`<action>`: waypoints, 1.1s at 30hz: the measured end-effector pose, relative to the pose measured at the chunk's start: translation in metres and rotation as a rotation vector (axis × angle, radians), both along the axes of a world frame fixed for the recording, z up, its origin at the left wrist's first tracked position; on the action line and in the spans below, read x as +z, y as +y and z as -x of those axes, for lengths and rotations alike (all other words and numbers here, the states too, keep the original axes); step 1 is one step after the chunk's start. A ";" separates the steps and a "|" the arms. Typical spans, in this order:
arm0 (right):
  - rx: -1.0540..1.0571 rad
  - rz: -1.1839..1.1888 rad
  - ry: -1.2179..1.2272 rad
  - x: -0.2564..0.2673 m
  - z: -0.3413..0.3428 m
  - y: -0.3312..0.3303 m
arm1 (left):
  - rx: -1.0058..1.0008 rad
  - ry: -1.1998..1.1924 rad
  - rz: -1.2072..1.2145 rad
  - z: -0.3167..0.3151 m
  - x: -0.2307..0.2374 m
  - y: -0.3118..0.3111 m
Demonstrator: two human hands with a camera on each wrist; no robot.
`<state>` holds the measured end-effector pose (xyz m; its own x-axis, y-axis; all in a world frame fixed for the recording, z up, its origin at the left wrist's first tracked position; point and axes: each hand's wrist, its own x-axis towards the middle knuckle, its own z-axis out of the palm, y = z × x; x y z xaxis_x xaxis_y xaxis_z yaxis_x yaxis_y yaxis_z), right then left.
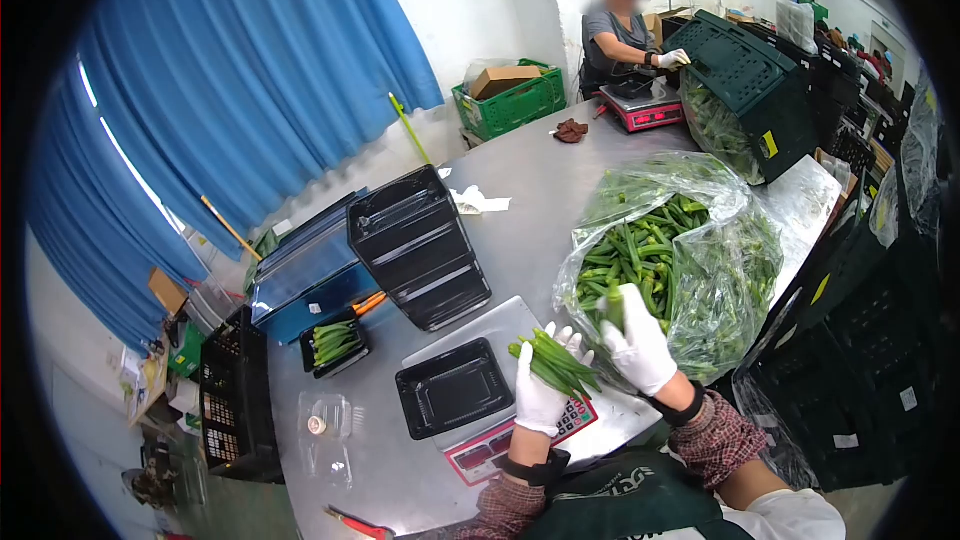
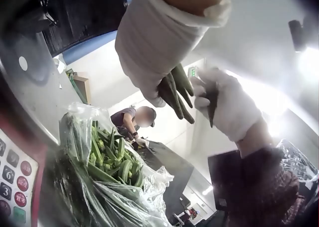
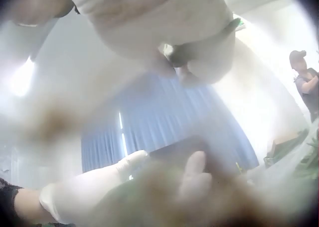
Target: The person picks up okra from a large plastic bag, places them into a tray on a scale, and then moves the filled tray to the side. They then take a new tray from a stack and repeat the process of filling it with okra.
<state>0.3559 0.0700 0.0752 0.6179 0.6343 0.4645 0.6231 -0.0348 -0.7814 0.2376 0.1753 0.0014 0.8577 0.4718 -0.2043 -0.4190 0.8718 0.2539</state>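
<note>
A: Where are the two hands?

B: Over the near side of the metal surface (image 1: pixel 520 165), near each other but apart. Both wear white gloves. The left hand (image 1: pixel 540 402) is wrapped round a bundle of okra (image 1: pixel 562 365), thumb on one side and fingers on the other.

A: And the right hand (image 1: pixel 643 345)?

B: It pinches a single okra pod (image 1: pixel 614 308), held upright in front of the large clear bag (image 1: pixel 735 275). The left wrist view shows a pod in that hand too; the right wrist view is badly blurred.

A: What does the bag hold?

B: A heap of loose okra (image 1: pixel 640 260), showing through its open mouth.

A: What lies beside the left hand?

B: A black tray (image 1: pixel 453 387), on the plate of a red-fronted scale (image 1: pixel 482 455). Beyond it stands a stack of black trays (image 1: pixel 418 250), with some carrots (image 1: pixel 369 304) next to a small tray of okra (image 1: pixel 336 344).

A: Anything nearer the edge?

B: A clear plastic container (image 1: pixel 328 445) and a red-handled tool (image 1: pixel 358 523).

A: Who is at the far end?

B: A person in a dark cap (image 1: pixel 612 35), one gloved hand at a tilted dark green crate (image 1: pixel 735 65), behind a second red scale (image 1: pixel 645 114).
</note>
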 end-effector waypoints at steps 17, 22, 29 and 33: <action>0.453 0.591 -0.121 -0.029 0.084 0.092 | 0.298 0.169 -0.185 0.075 -0.002 0.026; 0.705 0.496 -0.088 -0.053 0.094 0.152 | 0.540 0.425 -0.362 0.152 -0.017 0.051; 0.711 0.700 -0.510 -0.064 0.106 0.174 | 0.342 1.509 -1.523 0.166 -0.037 0.081; 0.435 0.243 -0.485 -0.042 0.008 0.115 | 0.528 1.544 -1.735 0.142 -0.016 0.050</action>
